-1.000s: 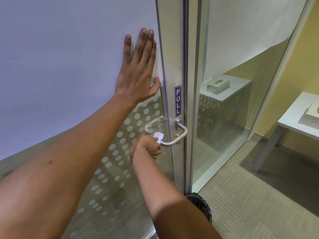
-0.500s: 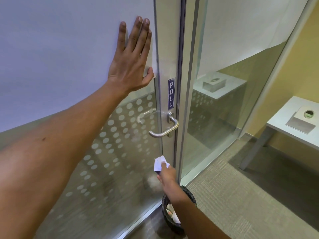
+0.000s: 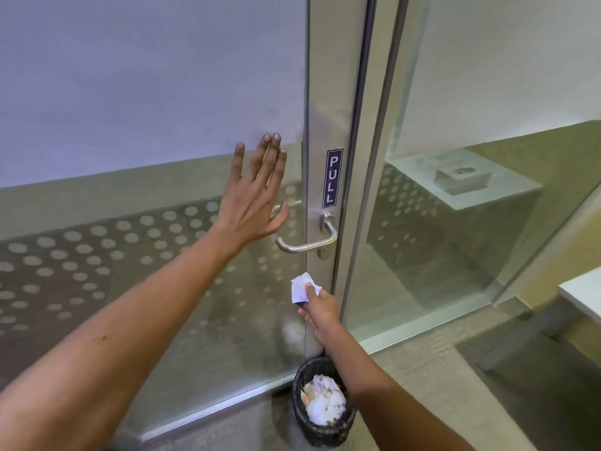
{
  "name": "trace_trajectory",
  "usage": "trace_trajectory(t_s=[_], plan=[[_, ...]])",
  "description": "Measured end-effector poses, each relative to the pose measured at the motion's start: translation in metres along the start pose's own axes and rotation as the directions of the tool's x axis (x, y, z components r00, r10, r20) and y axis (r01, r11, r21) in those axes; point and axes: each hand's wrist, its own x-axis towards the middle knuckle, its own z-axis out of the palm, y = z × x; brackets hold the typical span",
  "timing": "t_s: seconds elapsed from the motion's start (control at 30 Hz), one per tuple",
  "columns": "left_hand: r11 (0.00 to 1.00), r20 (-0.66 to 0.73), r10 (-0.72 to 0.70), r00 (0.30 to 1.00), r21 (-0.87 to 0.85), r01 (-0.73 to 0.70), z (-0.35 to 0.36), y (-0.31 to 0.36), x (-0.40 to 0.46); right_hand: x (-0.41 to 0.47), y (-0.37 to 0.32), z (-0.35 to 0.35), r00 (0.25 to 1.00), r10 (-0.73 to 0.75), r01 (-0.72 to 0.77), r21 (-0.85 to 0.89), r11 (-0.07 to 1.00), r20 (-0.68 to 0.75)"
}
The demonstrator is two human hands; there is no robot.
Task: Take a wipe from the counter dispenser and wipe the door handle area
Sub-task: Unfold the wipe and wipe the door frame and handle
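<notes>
This looks like an office. A glass door (image 3: 162, 222) with frosted dots has a metal frame, a lever handle (image 3: 307, 244) and a "PULL" sign (image 3: 334, 178). Grey carpet (image 3: 439, 402) and a small bin (image 3: 322, 408) sit beside glass partitions (image 3: 487, 157).

Crumpled white wipe (image 3: 300, 287) sits below the steel lever door handle (image 3: 307, 243).

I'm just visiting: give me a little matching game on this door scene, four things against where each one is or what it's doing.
Things:
1. left hand
2. wipe
3. bin
4. PULL sign

States:
a. on the floor, holding crumpled paper
b. flat and spread against the glass
c. on the frame above the handle
d. pinched in the right hand

Pairs: 1-b, 2-d, 3-a, 4-c
</notes>
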Motion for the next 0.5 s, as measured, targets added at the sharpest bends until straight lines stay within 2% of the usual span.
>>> trace_trajectory(t_s=[0.13, 0.3, 0.5], plan=[[0.997, 0.133, -0.074, 0.988, 0.016, 0.072, 0.005, 0.026, -0.037, 0.012, -0.003, -0.019, 0.995, 0.021, -0.013, -0.082, 0.997, 0.093], [0.989, 0.287, -0.120, 0.950, -0.046, 0.138, 0.009, 0.072, -0.085, 0.024, 0.002, -0.050, 0.987, 0.051, -0.023, -0.181, 0.983, 0.153], [0.969, 0.475, -0.156, 0.866, -0.099, 0.228, 0.011, 0.127, -0.126, 0.027, 0.029, -0.085, 0.982, 0.107, -0.057, -0.300, 0.952, 0.153]])
